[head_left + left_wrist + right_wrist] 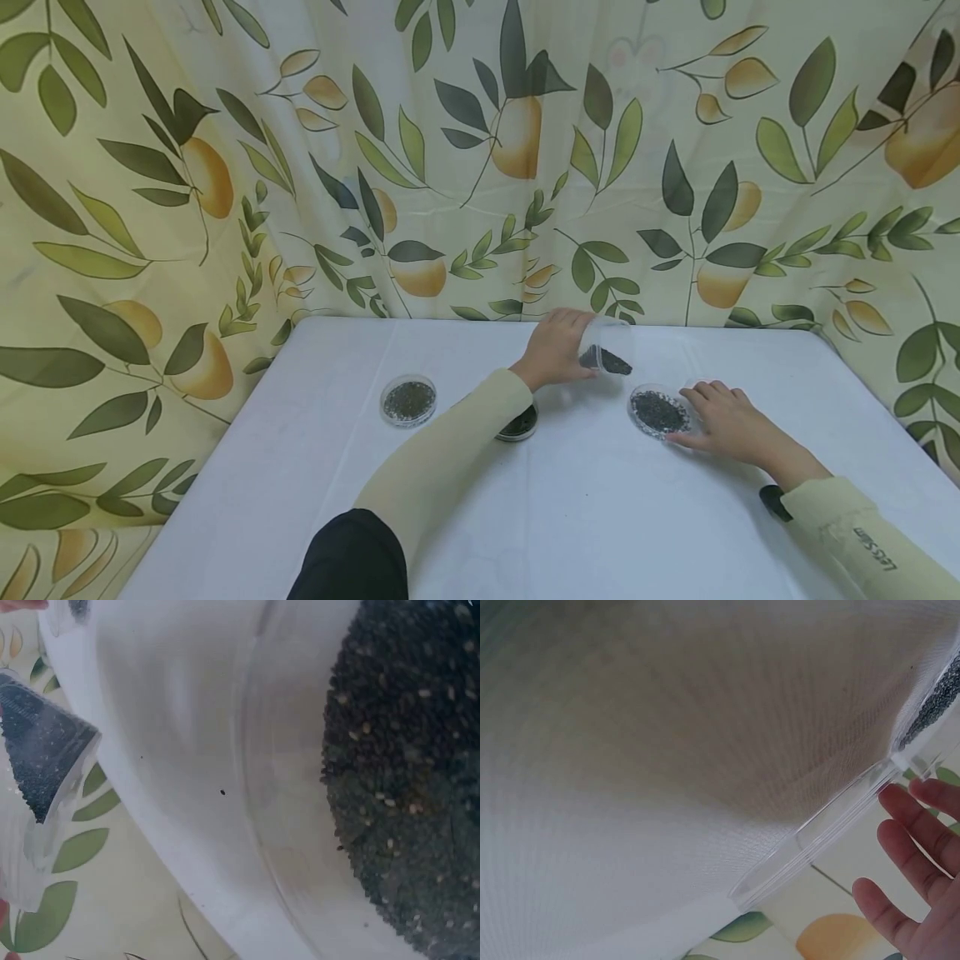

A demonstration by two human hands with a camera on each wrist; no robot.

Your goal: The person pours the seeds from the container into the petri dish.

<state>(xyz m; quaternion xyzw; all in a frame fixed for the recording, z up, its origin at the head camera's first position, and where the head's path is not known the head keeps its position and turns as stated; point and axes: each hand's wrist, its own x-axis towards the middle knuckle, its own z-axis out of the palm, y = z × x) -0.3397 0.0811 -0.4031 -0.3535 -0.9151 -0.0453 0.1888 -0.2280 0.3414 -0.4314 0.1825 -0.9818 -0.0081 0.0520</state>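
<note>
In the head view my left hand (pixel 552 348) grips a clear plastic cup (pixel 617 335) by its side. The cup tips to the right, and small black seeds (pixel 613 362) are heaped toward its mouth. Below and right of it lies a clear round dish (pixel 636 421) with dark seeds (pixel 660 412) spread inside. My right hand (pixel 731 423) is at the right edge of this dish, thumb near and fingers beyond. The right wrist view shows its fingers (pixel 919 825) spread, fingertips close to a clear flat-rimmed lid or dish (pixel 810 836).
Another seed-filled round dish (pixel 408 401) stands on the left of the white-covered table (pixel 600 517). A third dish (pixel 517 427) is partly hidden under my left forearm. A few stray seeds (pixel 223 792) dot the cloth. A leaf-patterned curtain (pixel 480 167) hangs behind.
</note>
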